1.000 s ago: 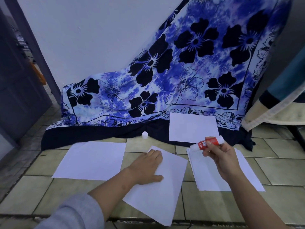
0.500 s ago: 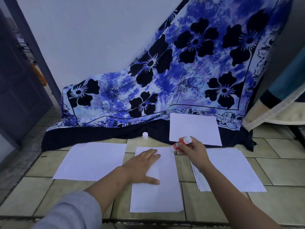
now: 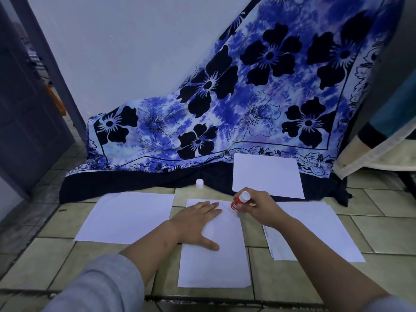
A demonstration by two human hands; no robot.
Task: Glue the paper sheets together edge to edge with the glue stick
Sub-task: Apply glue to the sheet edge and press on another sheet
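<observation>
Two hands work over white paper on the tiled floor (image 3: 56, 255). The left hand (image 3: 198, 224) lies flat on the middle sheet (image 3: 213, 262), with its fingers straight and together and the thumb spread to the side, and it presses the upper part of the paper down. A grey sleeve (image 3: 101, 287) covers this arm above the forearm. The right hand (image 3: 258, 208) has its fingers curled round the glue stick (image 3: 239, 200) and holds it tilted, the white end up and the red body pointing down. The lower end of the stick is at the far right corner of the middle sheet; whether the glue really touches the paper cannot be told.

Just to the left of the middle sheet lies the left sheet (image 3: 128, 217), with a narrow gap of floor between them. On the right, under the right forearm, is a stack of sheets (image 3: 315, 230), a little fanned at its near edge. The far sheet (image 3: 266, 176) lies on the dark lower border of the floral cloth (image 3: 225, 97), which hangs down from the white wall (image 3: 112, 52). A small white cap (image 3: 199, 183) stands upright at the edge of the cloth, beyond the left hand and apart from the papers.
</observation>
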